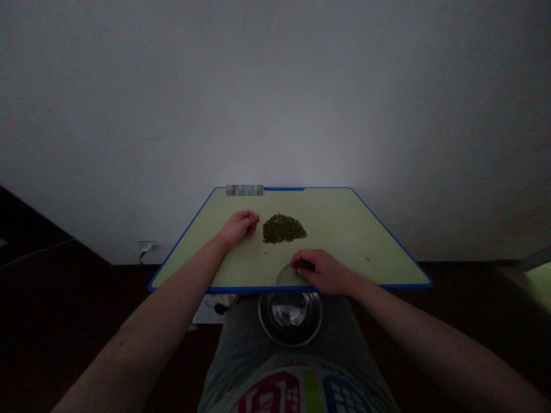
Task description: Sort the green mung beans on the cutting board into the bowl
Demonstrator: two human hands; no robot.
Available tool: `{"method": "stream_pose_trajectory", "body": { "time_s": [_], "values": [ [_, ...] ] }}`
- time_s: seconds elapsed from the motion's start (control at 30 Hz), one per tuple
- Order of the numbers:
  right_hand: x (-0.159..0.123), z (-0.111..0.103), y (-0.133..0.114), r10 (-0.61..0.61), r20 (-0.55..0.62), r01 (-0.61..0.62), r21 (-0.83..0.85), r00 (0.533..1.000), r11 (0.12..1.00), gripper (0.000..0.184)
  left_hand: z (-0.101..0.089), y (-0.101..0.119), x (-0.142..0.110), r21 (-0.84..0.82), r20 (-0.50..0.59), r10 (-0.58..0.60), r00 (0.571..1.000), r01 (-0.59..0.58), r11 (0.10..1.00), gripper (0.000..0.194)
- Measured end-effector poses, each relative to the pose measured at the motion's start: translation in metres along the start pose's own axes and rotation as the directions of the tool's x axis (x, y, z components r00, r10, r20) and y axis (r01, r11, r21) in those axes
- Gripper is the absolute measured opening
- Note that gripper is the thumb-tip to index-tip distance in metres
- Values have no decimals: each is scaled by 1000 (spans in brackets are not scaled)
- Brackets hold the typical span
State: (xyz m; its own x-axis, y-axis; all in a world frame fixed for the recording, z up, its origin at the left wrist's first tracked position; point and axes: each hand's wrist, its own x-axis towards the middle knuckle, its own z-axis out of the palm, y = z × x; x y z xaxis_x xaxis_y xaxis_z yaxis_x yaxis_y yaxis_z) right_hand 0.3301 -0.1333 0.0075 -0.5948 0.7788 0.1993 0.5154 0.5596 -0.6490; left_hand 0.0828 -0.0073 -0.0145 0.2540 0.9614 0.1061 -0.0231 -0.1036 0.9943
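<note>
A heap of small dark-green seeds or beans (pixel 284 228) lies on the pale tabletop (pixel 336 212). Just left of the heap, my left hand (pixel 241 228) rests on the table with its fingers curled and the tips pressed together; anything between them is too small to make out. My right hand (pixel 322 269) is near the front edge, fingers bent and closed at the rim of a clear, round, flat thing (pixel 284 276), which the hand partly covers. Below the front edge, a shiny metal bowl (pixel 289 315) sits in my lap, its far side hidden by the table.
Blue trim (pixel 396 286) edges the table, which stands against a pale wall (pixel 275 103). A thin brown bit (pixel 367 259) lies on the right side, and a single speck (pixel 266 253) below the heap. A plug with a cord (pixel 146 248) is at the wall on the left.
</note>
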Motion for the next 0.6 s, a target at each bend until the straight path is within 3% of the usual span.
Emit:
{"method": "stream_pose_trajectory", "body": {
  "time_s": [0.17,0.3,0.43,0.6],
  "values": [
    [-2,-3,2,7,-19,-8,-25,1000,1000,18,0,-1,0,9,5,5,1000,-5,1000,24],
    [5,-4,8,33,-108,-47,-120,994,992,17,0,-2,0,7,12,19,1000,-20,1000,25],
    [23,0,18,53,-233,-98,-186,971,978,20,0,-2,0,4,17,11,1000,-11,1000,25],
    [53,7,20,28,-255,-85,-216,967,973,18,1,0,-1,-1,23,5,1000,-5,1000,25]
  ]
}}
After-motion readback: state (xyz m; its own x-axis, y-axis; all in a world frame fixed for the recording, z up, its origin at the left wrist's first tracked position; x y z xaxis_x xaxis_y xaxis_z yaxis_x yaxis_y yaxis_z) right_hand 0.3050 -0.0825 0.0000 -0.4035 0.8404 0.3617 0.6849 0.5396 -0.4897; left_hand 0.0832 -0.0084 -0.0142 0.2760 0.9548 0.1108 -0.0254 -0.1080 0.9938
